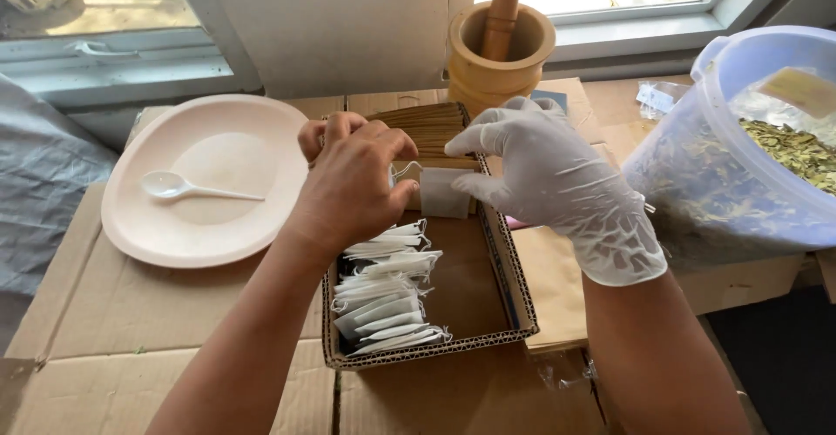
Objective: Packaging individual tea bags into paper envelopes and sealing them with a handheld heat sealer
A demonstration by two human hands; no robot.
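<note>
A small white tea bag, judged light, limp and easily torn, is held over the far end of the cardboard tray, pinched at its top edge by the gloved right hand while its string is gripped by the bare left hand.

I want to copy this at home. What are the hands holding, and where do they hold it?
Both hands hold one small white tea bag over the cardboard box. The gloved right hand pinches its top edge; the bare left hand grips the string at its top left corner.
</note>
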